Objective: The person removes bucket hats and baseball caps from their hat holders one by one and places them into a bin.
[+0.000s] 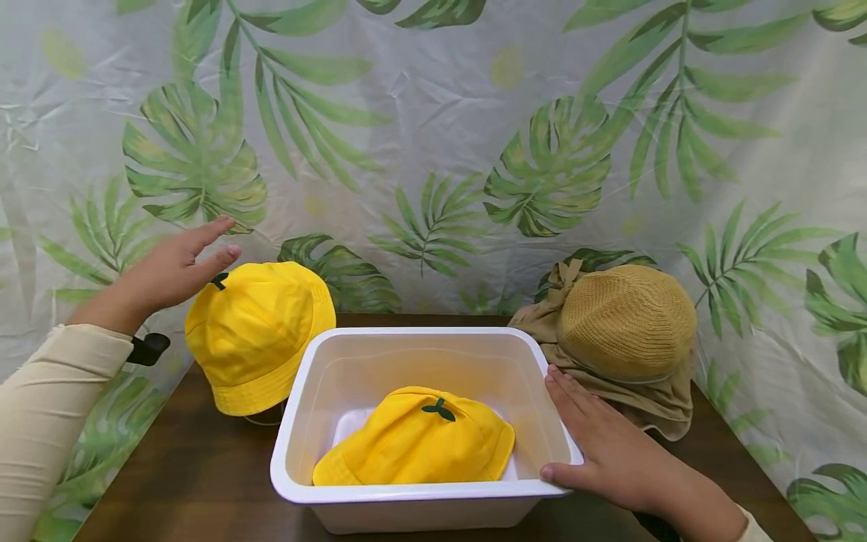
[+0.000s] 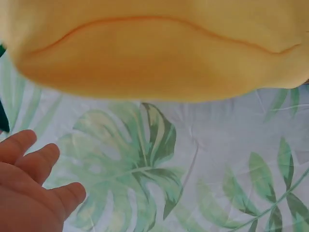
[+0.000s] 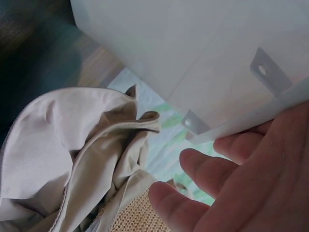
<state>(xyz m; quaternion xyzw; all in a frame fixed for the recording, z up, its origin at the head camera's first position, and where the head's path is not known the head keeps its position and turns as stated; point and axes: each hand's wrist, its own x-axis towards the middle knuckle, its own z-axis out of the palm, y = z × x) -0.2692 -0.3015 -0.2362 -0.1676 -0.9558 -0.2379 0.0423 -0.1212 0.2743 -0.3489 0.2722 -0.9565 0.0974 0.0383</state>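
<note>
Head view: we note left hand [image 1: 169,275], fingers extended, beside upright yellow hat [image 1: 260,331]; right hand [image 1: 606,452] on white tub [image 1: 413,493], flattened yellow hat [image 1: 420,444] inside. Left wrist: fingers parted, apart from hat. Right wrist: fingers spread against tub.

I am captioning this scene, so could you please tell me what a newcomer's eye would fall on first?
Probably the bright yellow hat lying inside the white bin at front centre, with a green sprout on it. Next, a second yellow hat is left of the bin, close to the left hand, while a tan knitted hat sits to the right, beyond the right hand at the bin's rim.
</note>
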